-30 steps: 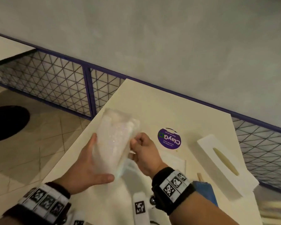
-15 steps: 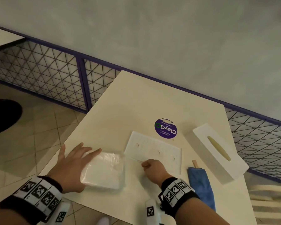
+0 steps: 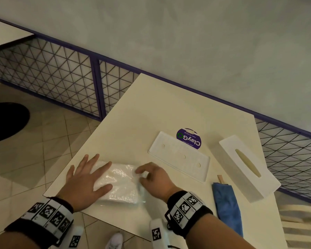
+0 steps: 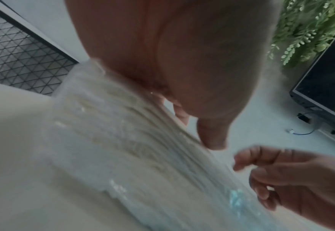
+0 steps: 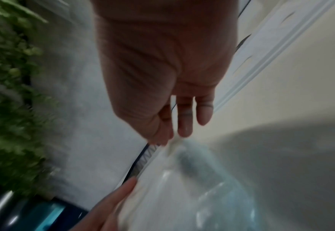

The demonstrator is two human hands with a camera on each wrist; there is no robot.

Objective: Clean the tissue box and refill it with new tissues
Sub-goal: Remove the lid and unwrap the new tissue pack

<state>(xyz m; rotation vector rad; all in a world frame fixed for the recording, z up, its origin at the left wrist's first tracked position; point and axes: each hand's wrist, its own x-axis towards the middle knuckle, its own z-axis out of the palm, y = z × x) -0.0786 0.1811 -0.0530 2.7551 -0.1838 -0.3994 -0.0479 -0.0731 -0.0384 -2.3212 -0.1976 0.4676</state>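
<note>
Two hands work one tissue pack (image 3: 118,184), which lies flat near the front left corner of the table (image 3: 151,108). Our left hand (image 3: 86,180) rests open on the pack's left end, fingers straight and spread, pinning it. Our right hand (image 3: 153,178) is curled at the pack's right end, fingertips pinching the clear wrapper. We judge the pack light and soft; the film looks slippery and will crumple, so hold it flat by the body and tear at the loose end seam. Further right lie the white base plate (image 3: 180,157), the blue cloth (image 3: 226,205) and the white tissue box cover (image 3: 246,166), all apart from the pack. A second ago we held the pack up in the air; half a second ago it lay down with the right hand beside it, not on the wrapper.
</note>
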